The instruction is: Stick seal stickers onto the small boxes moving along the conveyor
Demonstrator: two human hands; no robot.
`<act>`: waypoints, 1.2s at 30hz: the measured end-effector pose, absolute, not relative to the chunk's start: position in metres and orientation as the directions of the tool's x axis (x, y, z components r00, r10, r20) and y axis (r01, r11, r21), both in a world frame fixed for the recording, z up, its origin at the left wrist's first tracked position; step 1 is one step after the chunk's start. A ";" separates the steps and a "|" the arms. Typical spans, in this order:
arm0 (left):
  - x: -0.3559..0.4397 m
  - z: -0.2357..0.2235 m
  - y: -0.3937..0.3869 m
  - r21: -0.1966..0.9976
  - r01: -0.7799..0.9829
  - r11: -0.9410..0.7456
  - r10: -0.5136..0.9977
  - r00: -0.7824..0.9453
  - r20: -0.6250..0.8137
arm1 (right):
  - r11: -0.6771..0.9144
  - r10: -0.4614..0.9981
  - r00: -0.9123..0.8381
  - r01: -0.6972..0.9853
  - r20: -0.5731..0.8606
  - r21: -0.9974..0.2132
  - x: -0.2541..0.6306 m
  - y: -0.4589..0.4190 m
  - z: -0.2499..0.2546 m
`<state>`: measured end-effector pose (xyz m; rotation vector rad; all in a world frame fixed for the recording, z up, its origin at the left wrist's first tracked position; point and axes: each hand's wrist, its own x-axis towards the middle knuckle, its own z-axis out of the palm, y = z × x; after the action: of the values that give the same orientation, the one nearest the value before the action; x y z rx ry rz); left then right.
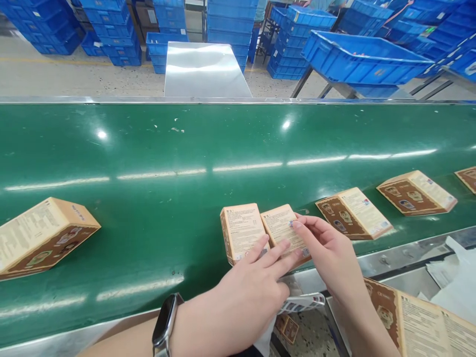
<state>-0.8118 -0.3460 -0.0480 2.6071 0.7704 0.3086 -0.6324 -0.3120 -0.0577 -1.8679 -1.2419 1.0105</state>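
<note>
Two small cardboard boxes lie side by side on the green conveyor belt, printed panels up: the left box (243, 225) and the right box (278, 220). My left hand (253, 285) rests with its fingers spread over the lower parts of both. Thumb and forefinger of my right hand (330, 248) pinch a small bluish sticker (291, 223) against the upper right edge of the right box. Beneath my left thumb, a curled sheet with printed patches (303, 302) hangs by the belt's near edge; whether that hand grips it, I cannot tell.
More boxes lie on the green belt (148, 134): one at left (40, 238), others at right (353, 213) (416, 193). A larger-looking near box (416, 317) stands at lower right beside white plastic (461, 272). Beyond are a metal plate (204, 69) and blue crates (364, 57).
</note>
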 end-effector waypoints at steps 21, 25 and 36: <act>-0.857 -0.043 -0.379 0.781 0.260 -0.568 0.480 0.876 0.058 | 0.571 0.821 -0.565 0.815 0.085 -0.098 -0.620 -0.302 -0.058; -0.886 -0.025 -0.384 0.854 0.484 -0.193 0.675 0.696 -0.242 | 0.599 0.801 -0.593 0.798 0.088 -0.073 -0.656 -0.291 -0.071; -0.922 -0.006 -0.377 0.799 0.594 0.094 0.824 0.403 -0.397 | 0.285 0.856 -0.515 0.557 -0.055 -0.780 -0.666 -0.324 -0.008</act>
<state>-0.9225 -0.3771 -0.0056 1.5967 1.2865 0.2705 -0.6659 -0.3236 -0.0080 -1.2742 -2.1855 1.0935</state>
